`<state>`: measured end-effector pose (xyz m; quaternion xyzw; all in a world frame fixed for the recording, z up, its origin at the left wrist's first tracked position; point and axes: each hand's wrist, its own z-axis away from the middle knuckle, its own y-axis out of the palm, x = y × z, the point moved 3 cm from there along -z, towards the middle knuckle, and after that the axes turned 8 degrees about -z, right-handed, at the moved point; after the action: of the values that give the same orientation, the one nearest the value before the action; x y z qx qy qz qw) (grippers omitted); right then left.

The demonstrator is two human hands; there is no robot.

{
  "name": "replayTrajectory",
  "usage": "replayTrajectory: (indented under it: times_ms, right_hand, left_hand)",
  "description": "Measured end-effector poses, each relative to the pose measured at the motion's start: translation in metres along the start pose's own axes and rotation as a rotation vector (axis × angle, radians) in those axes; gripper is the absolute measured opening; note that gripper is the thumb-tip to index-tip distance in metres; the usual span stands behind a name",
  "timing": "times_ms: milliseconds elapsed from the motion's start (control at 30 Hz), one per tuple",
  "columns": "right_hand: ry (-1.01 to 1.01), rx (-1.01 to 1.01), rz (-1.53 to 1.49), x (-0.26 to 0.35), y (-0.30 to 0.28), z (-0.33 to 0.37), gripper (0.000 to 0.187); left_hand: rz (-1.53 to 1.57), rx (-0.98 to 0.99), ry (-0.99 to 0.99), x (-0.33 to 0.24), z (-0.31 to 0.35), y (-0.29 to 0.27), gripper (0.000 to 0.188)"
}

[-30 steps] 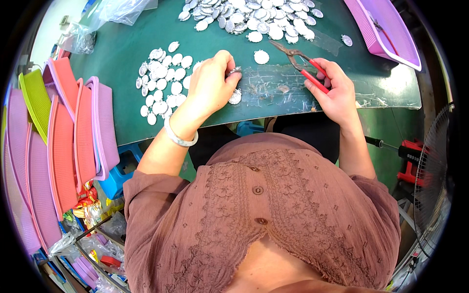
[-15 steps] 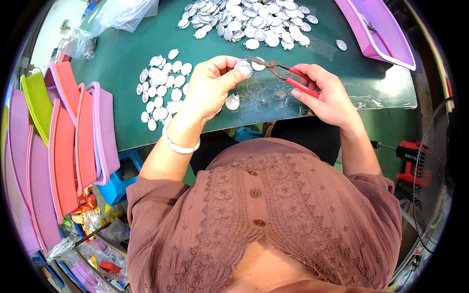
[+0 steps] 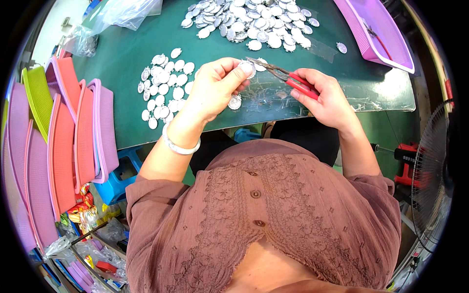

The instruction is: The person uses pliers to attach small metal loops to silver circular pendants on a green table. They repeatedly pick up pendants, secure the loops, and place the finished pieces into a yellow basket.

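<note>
Between thumb and fingers, my left hand [image 3: 221, 83] pinches a small silver oval pendant [image 3: 247, 68], partly covered by the thumb. My right hand [image 3: 323, 95] is wrapped round the red handles of a pair of pliers [image 3: 281, 73]. The dark jaws reach the pendant's upper edge; whether they grip it I cannot make out. One loose pendant [image 3: 235, 102] lies just below my left hand, and another [image 3: 261, 64] shows behind the jaws. A scattered group of pendants [image 3: 160, 78] lies left of my left hand. Farther off is a larger heap of them [image 3: 259, 22].
A purple basket [image 3: 386, 44] with another red-handled tool [image 3: 378, 39] stands at the far right of the green table [image 3: 122, 112]. Clear plastic bags [image 3: 124, 14] lie far left. Coloured baskets [image 3: 63, 151] are stacked at the left, by a blue stool [image 3: 115, 188]. A fan [image 3: 430, 171] stands at right.
The pliers' handles have drawn closer together, and the jaws sit closer over the pendant. My left thumb covers more of it. The whole view has shifted slightly.
</note>
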<state>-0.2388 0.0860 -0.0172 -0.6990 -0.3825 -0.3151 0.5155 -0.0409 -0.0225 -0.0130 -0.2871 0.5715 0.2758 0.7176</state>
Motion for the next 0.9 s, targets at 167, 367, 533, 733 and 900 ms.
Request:
replayTrajectory:
  times_ms: [167,367,533,733,900]
  right_hand:
    - [0.013,0.035,-0.019,0.002,0.0,0.0,0.031]
    - [0.057,0.146,0.021,0.004,-0.004,-0.002,0.033]
    - [0.01,0.111,0.005,0.003,-0.003,-0.001,0.031]
    - [0.044,0.135,-0.063,0.003,-0.001,-0.002,0.027]
    - [0.11,0.118,-0.108,0.007,0.002,-0.003,0.024]
  left_hand:
    - [0.027,0.095,-0.033,0.0,0.004,0.004,0.024]
    - [-0.192,0.093,0.025,0.0,0.003,-0.002,0.024]
    - [-0.326,0.093,0.041,-0.005,0.004,-0.004,0.023]
    - [-0.214,0.088,0.075,-0.003,0.006,-0.003,0.022]
    - [-0.007,-0.024,0.185,0.003,0.007,0.007,0.019]
